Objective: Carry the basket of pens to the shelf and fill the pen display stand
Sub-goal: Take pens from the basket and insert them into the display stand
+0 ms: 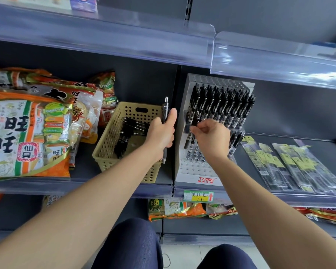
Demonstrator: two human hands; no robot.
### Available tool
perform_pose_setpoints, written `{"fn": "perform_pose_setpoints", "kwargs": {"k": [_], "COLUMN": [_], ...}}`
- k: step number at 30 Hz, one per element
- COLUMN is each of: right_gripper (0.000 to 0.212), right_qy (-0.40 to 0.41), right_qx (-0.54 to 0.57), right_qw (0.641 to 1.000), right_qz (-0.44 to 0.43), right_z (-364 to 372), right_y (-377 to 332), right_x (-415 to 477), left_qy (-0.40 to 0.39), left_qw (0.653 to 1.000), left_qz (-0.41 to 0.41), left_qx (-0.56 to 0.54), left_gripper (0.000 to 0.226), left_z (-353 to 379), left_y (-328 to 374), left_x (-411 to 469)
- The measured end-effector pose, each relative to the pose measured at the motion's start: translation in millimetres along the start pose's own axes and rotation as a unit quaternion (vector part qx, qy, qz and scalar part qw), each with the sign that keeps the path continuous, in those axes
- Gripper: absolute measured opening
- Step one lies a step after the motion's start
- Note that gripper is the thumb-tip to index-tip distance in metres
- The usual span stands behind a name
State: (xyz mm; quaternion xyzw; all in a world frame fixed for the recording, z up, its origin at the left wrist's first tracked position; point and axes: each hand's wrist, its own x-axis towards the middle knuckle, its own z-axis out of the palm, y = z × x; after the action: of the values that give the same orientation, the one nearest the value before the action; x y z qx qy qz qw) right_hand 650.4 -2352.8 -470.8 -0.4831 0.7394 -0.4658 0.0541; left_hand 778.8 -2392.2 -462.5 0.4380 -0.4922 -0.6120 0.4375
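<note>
Dark grey shelving (pixel 144 80) with clear plastic guards (pixel 105 41), pale floor (pixel 182 256) below.

Two bare forearms (pixel 105 191), left hand (pixel 160 133), right hand (pixel 211 139), dark blue trousers (pixel 128 247), possibly denim

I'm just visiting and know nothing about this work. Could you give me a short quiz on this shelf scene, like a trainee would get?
1. True or false: the beige basket sits on the shelf left of the pen display stand.
2. The right hand pinches: A) a black pen, B) a pair of scissors, C) the basket rim.
3. Fill in: the left hand grips an upright ____.
Key: 1 true; 2 A; 3 pen.
</note>
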Motion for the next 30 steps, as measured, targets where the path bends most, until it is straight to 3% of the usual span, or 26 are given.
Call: {"fn": "perform_pose_setpoints", "kwargs": {"k": [5, 15, 20, 25, 30], "right_gripper": [0.012, 0.026, 0.027, 0.03, 0.037], "right_qy": [-0.003, -0.043, -0.059, -0.07, -0.076], "right_qx": [-0.025, -0.158, -0.177, -0.198, -0.183], "right_qw": [1.0, 0.986, 0.982, 0.977, 0.98], "right_qz": [-0.008, 0.023, 0.031, 0.026, 0.027], "right_z": [8, 14, 19, 24, 20], "right_y": [0, 7, 9, 12, 13], "right_x": [-2, -10, -11, -11, -11], "left_qy": [0.006, 0.017, 0.026, 0.025, 0.027], "left_qw": [1.0, 0.997, 0.997, 0.997, 0.999], "left_qz": [0.012, 0.069, 0.068, 0.07, 0.043], "left_qx": [-0.026, 0.035, 0.032, 0.032, 0.019], "left_gripper": [0.017, 0.001, 0.016, 0.001, 0.008], "left_z": [-2, -1, -1, -4, -5], "left_y": [-1, -7, -8, -8, -10], "left_x": [1, 5, 6, 6, 5]}}
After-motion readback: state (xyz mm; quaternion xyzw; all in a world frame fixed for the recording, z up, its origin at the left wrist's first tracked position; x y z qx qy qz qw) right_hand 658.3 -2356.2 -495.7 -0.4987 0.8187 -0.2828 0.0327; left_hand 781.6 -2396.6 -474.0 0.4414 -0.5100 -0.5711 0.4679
